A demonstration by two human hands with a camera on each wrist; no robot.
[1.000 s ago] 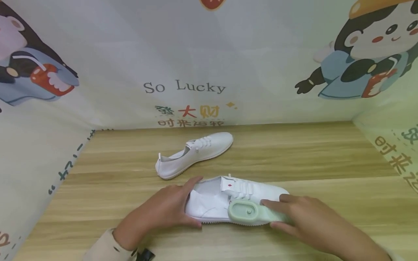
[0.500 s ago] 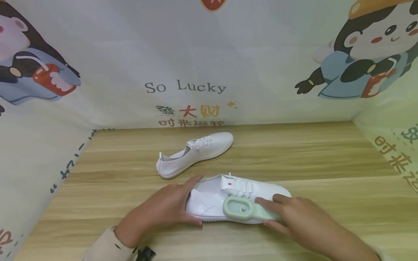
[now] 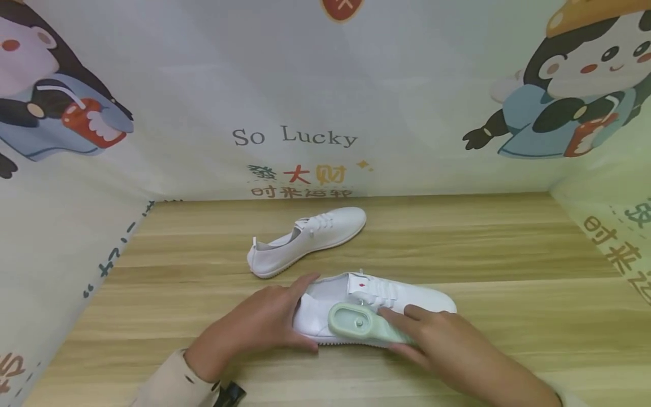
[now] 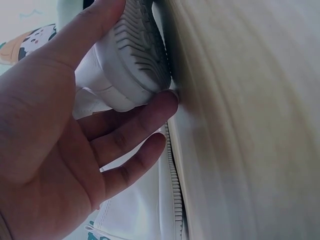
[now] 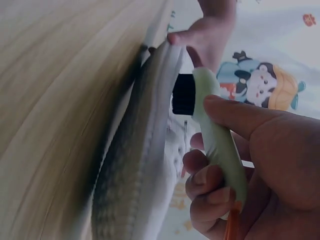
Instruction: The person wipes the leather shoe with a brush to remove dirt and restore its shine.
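A white lace-up shoe point(image 3: 422, 297) sits at the front of the wooden surface, toe to the right. Around its heel my left hand point(image 3: 264, 322) holds on, thumb on the near side and fingers on the far side; the left wrist view shows the ridged sole point(image 4: 142, 45) slightly raised by the thumb and fingers. My right hand point(image 3: 437, 339) grips the handle of a pale green brush point(image 3: 351, 320) lying along the shoe's near side. In the right wrist view its black bristles point(image 5: 184, 95) meet the shoe's side near the heel, and an orange cord point(image 5: 233, 222) hangs from the handle.
A second white shoe point(image 3: 325, 232) stands farther back, toe pointing right and away. Printed cloth walls point(image 3: 407, 113) enclose the wooden surface point(image 3: 483, 243) at the back and both sides. A small black object point(image 3: 231, 394) shows by the left sleeve.
The brush and my right hand have moved left along the shoe's side, from the middle towards the heel. My left hand keeps its hold on the heel. The head view has shifted slightly.
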